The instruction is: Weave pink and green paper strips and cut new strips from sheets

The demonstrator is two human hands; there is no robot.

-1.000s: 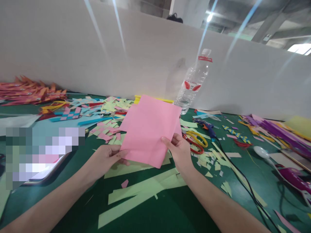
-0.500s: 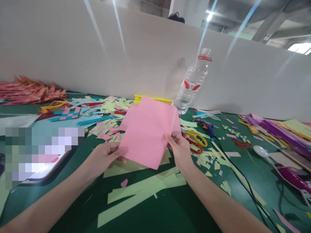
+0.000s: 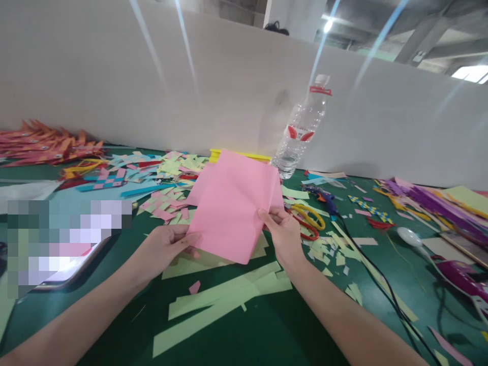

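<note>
A pink sheet of paper [image 3: 234,208] is held up at a tilt in front of me, with a fold along its right side. My left hand [image 3: 173,241] pinches its lower left corner between thumb and fingers. At the right edge, my right hand [image 3: 281,231] grips the paper with the thumb in front. Behind the sheet, more pink paper and a yellow strip [image 3: 244,154] show at the back. Light green paper [image 3: 213,265] lies flat beneath it, and long green strips [image 3: 224,295] rest nearer to me.
A clear plastic bottle [image 3: 301,132] leans by the white partition. Scissors with red and yellow handles [image 3: 310,218], a blue glue gun [image 3: 322,197] with a black cable, and a purple tool [image 3: 457,277] lie right. Paper scraps [image 3: 179,165] and a phone [image 3: 76,259] are left.
Almost nothing differs. The pink sheet has shifted very slightly and bends a little more near my right thumb; both hands keep their hold.
</note>
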